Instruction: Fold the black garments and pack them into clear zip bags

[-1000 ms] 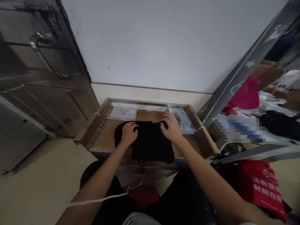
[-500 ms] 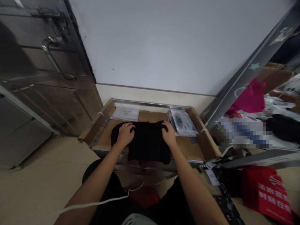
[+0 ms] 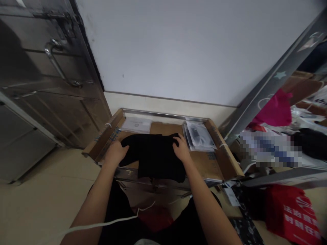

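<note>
A folded piece of black cloth (image 3: 155, 153), apparently a garment, lies on a cardboard-lined table with its lower edge hanging over the front. At its left end, a narrower flap that looks like a sleeve meets my left hand (image 3: 116, 153). The thumb lies at the flap's edge and the fingers are partly hidden, closed around the end. My right hand (image 3: 182, 148) grips the upper right corner, with thumb and fingers bent around the cloth.
Clear plastic packets (image 3: 200, 135) lie at the back right of the cardboard tray (image 3: 222, 151), and a flat packet (image 3: 136, 125) at the back left. A white cable (image 3: 109, 223) crosses low in front. On the right are a cluttered shelf and a red bag (image 3: 293, 212).
My left hand has moved left from on top of the cloth to the flap's outer end. The right hand stays at the right corner. The view has shifted slightly.
</note>
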### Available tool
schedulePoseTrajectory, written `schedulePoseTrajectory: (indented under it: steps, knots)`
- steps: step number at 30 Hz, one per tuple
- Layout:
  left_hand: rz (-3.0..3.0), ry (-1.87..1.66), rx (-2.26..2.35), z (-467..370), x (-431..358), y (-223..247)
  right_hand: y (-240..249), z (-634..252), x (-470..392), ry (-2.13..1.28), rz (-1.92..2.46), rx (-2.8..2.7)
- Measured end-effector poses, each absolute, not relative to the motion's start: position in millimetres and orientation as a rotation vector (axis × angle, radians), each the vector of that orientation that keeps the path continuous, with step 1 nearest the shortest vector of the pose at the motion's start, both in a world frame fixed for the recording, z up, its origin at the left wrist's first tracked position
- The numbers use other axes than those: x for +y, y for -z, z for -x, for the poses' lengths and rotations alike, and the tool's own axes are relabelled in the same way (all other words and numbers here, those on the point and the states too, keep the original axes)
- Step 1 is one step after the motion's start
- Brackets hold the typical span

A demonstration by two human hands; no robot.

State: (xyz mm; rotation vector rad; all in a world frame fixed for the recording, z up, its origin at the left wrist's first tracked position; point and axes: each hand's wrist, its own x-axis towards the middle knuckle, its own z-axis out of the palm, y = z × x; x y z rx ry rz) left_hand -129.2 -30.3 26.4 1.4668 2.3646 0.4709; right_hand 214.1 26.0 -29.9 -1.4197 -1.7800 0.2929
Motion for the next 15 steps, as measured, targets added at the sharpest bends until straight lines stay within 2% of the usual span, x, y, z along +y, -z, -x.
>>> schedulePoseTrajectory:
  steps: [8, 11, 15]
  knots:
    - [-1.433, -0.958, 2.102, 107.5, -24.2, -46.0, 30.2, -215.8, 25.6, -0.288, 1.388, -1.765]
    - [-1.471, -0.974, 2.052, 98.0, -24.9, -59.1, 29.1, -215.6, 25.5, -0.276, 1.390, -1.771]
    - [-1.572, -0.816, 2.268, 109.0, -21.9, -57.7, 28.2, -215.6, 25.2, -0.272, 1.379, -1.758]
